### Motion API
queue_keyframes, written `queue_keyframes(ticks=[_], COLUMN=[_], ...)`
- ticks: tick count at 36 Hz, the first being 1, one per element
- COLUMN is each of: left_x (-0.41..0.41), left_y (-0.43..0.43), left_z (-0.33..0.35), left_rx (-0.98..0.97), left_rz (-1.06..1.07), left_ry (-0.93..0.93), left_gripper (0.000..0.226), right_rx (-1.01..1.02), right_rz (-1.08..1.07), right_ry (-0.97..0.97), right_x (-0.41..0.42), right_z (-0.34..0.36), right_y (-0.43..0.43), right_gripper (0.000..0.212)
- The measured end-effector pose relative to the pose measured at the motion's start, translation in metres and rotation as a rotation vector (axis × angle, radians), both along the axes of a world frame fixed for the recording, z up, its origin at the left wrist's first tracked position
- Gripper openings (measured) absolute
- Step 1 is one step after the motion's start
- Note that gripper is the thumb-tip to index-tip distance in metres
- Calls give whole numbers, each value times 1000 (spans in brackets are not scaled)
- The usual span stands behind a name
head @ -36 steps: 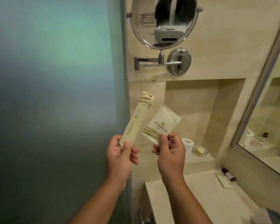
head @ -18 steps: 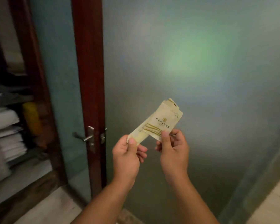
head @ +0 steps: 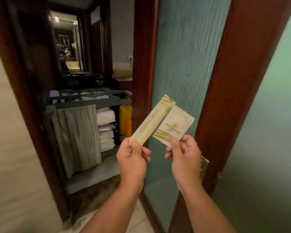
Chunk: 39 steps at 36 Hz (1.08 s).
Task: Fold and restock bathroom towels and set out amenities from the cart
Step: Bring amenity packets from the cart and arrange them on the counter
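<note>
Long amenity packet [head: 151, 122] is sitting right around the middle of the frame, tilting up toward the right, and the left hand [head: 132, 161] is pinching its bottom end, thumb on the front and fingers [head: 145, 151] curling in behind it. Just to the right of it, the right hand [head: 185, 158] is holding a square sachet [head: 174, 126] by its lower corner the same way, thumb pressing on the front with the other fingers [head: 187, 139] tucking behind. The two are meeting along one edge up near the top of the sachet, and honestly I can't tell which one is overlapping the other. Both are cream coloured with gold stripes, and the sachet is showing a small gold logo with a line of print under it. Over in the left-centre of the frame, through the wooden door frame [head: 141, 64], the cart [head: 84, 102] is standing well apart from the hands, its top tray carrying small items too blurry to make out. A grey cloth [head: 76, 137] is hanging down its front, folded white towels [head: 106, 128] are stacking up on the shelves just right of that cloth, and a yellow bag [head: 124, 118] is hanging at the cart's right end. A frosted glass door [head: 183, 56] is filling the space behind the packets.
</note>
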<state>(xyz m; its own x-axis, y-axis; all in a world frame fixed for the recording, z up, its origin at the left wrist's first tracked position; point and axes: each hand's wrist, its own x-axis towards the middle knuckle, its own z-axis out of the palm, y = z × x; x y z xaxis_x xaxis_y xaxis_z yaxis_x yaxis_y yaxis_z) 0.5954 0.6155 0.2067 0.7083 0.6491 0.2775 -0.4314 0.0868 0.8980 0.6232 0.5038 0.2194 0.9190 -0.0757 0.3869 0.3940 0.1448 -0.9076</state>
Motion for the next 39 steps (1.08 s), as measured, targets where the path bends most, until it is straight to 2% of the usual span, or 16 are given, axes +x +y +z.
queue_keyframes(ticks=[5,9,22,30,39], left_x=[40,81,197,267,377], left_y=[59,101,262,408,560], left_z=[-10,-13,-10,-31,-22], left_rx=[-32,14,-8,-49,-97], left_rz=[113,205,546,623,576], left_ry=[18,39,79,81,116], left_gripper=[27,25,23,25,27], right_rx=[-7,27,-99,-115,-85], right_rz=[115,200,508,586,496], right_ry=[33,42,6,3,64], right_x=[59,116,270,344,448], right_z=[-13,-17,-23,-40,-34], right_y=[68,116,299,441,588], right_gripper=[6,4,3,6,7])
